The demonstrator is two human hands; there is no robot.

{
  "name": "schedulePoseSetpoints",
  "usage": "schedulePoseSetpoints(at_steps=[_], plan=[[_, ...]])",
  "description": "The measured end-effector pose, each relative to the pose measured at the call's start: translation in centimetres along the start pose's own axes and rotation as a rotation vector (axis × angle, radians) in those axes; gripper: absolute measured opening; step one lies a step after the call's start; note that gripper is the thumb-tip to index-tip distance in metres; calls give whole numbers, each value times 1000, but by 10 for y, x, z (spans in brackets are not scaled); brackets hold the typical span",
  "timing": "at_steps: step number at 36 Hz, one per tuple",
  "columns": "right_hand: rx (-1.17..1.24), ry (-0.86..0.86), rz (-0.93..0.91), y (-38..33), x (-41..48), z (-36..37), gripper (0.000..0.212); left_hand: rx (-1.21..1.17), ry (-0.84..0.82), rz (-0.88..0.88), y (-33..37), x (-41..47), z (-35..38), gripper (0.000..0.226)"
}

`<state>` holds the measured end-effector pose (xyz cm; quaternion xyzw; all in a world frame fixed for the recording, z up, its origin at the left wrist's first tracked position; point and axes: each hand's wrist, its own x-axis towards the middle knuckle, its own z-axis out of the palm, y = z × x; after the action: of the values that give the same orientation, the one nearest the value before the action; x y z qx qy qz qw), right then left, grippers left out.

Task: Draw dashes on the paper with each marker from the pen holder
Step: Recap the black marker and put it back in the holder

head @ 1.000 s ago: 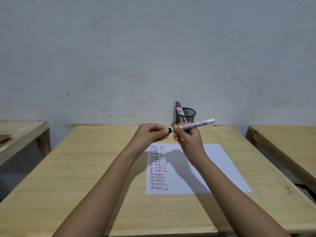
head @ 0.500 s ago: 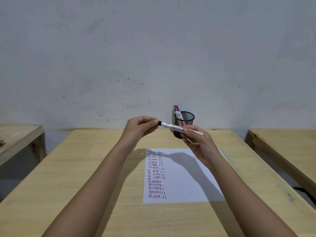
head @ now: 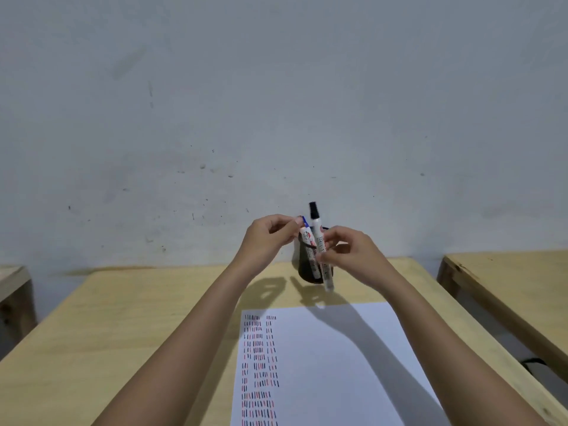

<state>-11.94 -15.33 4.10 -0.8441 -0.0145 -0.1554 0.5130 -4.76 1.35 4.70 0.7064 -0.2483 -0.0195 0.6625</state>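
The right hand [head: 353, 256] has its fingers [head: 326, 245] clamped on a black-capped marker [head: 320, 248], held nearly upright in front of the pen holder [head: 307, 269] at the counter's [head: 153, 302] far edge. Its long axis runs almost vertical, cap above the fingers, tail below them and tilted slightly right. The left hand [head: 267, 241] pinches near a blue-capped marker [head: 305, 233] standing in the holder; contact is unclear. To return the black one cleanly, guide its tail over the rim, then release. The paper [head: 338, 364] lies nearer.
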Motion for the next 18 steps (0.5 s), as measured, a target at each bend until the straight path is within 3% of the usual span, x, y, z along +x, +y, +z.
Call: schedulePoseSetpoints(at_steps=[6,9,18], plan=[[52,311,-28,18,41,-21,14,422,-88,-112,-54,19,18,37],[34,399,-50,30,59,-21,9,388,-140,-124,-69,24,29,32],[-244,255,-28,65,84,-6,14,187,-67,-102,-102,42,53,44]])
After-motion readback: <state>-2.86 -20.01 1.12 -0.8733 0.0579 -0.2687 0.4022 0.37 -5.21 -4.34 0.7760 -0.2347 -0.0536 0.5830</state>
